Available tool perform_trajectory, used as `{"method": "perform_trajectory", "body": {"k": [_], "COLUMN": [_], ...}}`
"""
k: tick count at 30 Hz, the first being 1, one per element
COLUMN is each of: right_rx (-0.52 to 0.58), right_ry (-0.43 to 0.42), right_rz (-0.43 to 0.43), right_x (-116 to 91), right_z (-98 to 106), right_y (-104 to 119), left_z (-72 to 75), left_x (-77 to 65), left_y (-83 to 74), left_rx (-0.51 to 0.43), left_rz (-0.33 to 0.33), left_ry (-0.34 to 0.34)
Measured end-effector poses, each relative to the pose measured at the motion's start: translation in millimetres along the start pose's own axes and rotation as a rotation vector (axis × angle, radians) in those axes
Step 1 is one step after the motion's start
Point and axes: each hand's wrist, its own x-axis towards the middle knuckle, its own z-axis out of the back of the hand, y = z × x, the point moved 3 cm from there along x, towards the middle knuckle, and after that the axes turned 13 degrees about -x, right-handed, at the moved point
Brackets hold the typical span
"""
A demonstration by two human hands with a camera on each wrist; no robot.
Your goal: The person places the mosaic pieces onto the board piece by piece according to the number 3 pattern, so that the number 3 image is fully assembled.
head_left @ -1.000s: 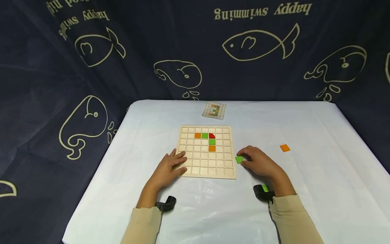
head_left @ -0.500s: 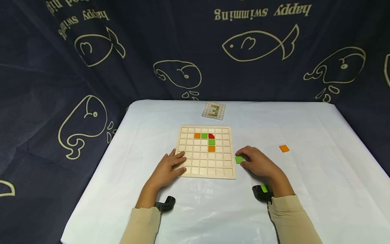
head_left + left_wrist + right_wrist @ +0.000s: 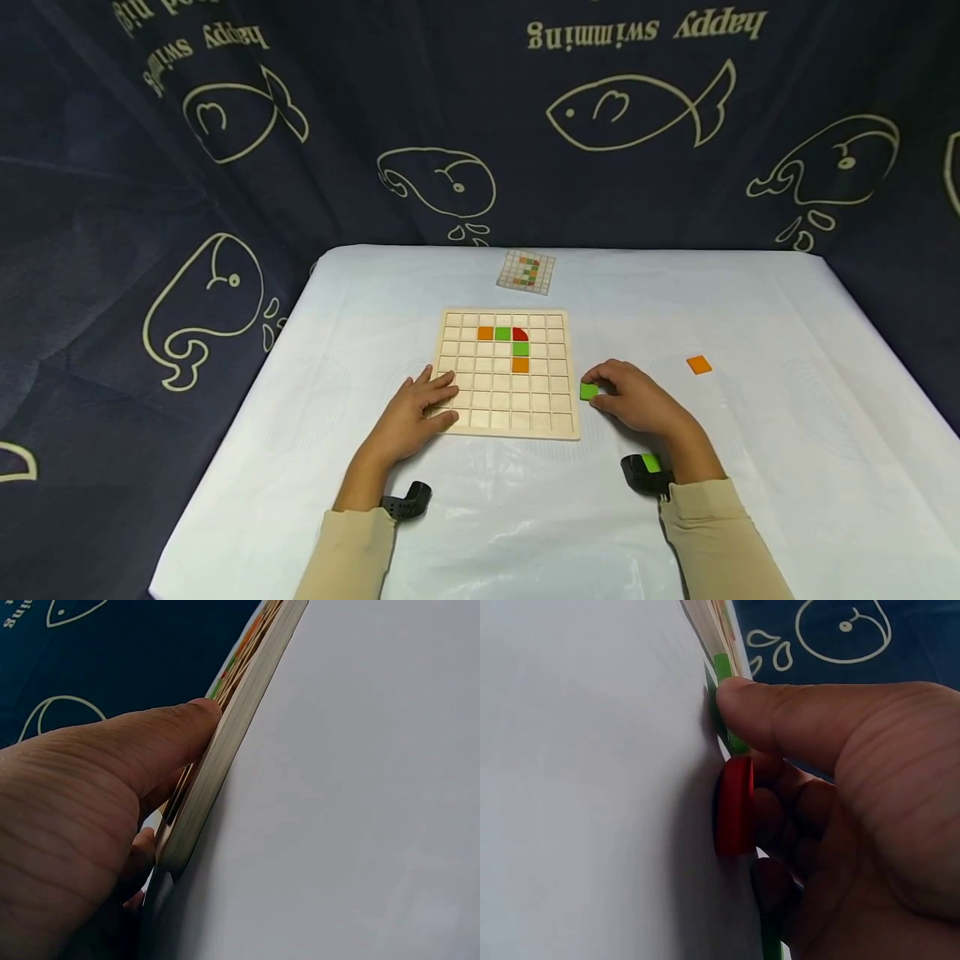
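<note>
My right hand (image 3: 636, 398) pinches a small green square tile (image 3: 588, 392) between thumb and fingers, just off the board's right edge. In the right wrist view that green tile (image 3: 738, 742) stands tilted, with a shadow under it. A red piece (image 3: 735, 810) lies beneath the curled fingers. My left hand (image 3: 408, 417) rests with fingers spread on the left edge of the wooden grid board (image 3: 500, 402); its thumb (image 3: 172, 731) lies over the rim in the left wrist view. Orange, green and red pieces, including an orange tile (image 3: 521, 365), sit in the board's cells.
Behind the board lies a pattern card (image 3: 517, 273) with a coloured grid. An orange tile (image 3: 699, 364) is farther right on the white table (image 3: 787, 433). Another green tile (image 3: 650, 462) shows partly behind the right wrist's black band (image 3: 637, 477). A dark printed cloth (image 3: 450, 83) hangs behind.
The green tile at my right fingertips has tilted and shifted slightly. Both hands stay in nearly the same places, and the pieces on the board have not moved.
</note>
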Motion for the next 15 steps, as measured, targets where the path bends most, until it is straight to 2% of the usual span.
{"method": "perform_trajectory", "body": {"k": [15], "right_rx": [0.052], "right_ry": [0.028], "right_rz": [-0.04], "right_x": [1.0], "right_z": [6.5], "right_y": [2.9], "left_z": [0.7], "left_x": [-0.1], "left_y": [-1.2], "left_rx": [-0.023], "left_rz": [-0.009], "left_ry": [-0.008]}}
